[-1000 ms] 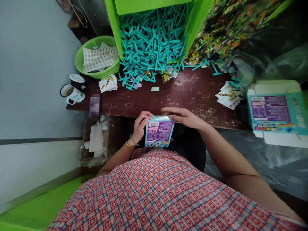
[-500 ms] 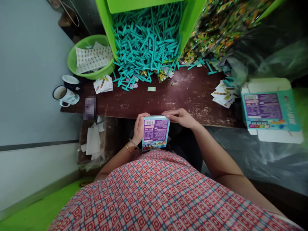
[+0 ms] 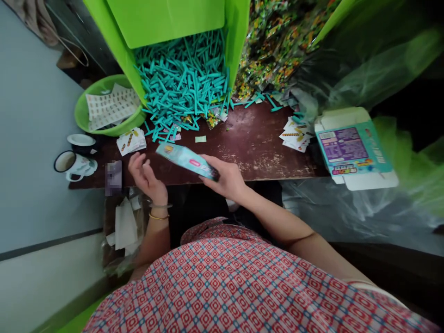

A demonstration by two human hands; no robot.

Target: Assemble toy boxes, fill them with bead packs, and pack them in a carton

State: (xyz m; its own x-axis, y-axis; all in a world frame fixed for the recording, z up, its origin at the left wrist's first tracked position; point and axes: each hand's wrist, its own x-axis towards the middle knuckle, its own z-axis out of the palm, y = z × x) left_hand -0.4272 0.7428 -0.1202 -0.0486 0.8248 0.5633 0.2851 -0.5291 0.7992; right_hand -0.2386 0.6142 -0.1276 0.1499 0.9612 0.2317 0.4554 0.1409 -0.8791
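Observation:
My right hand (image 3: 225, 178) grips one end of a small turquoise cardboard box (image 3: 185, 159), which is tilted with a narrow side facing up. The box hangs over the near edge of the table, its far end pointing up and left. My left hand (image 3: 147, 178) is off the box, to its left, with fingers apart and slightly curled, holding nothing. Just beyond that hand lies a stack of printed cards (image 3: 132, 141).
A green bin (image 3: 237, 51) spills turquoise hammer-shaped plastic pieces (image 3: 183, 78). Left stand a green basin (image 3: 81, 111) with printed sheets and an enamel mug (image 3: 81, 166). Right lie more cards (image 3: 294, 134) and flattened boxes (image 3: 354, 148). Bags of colourful bits (image 3: 277, 51) sit behind.
The left hand has let go of the box and moved left. My right hand has shifted left, now gripping the box, which has turned from its printed face to a narrow side.

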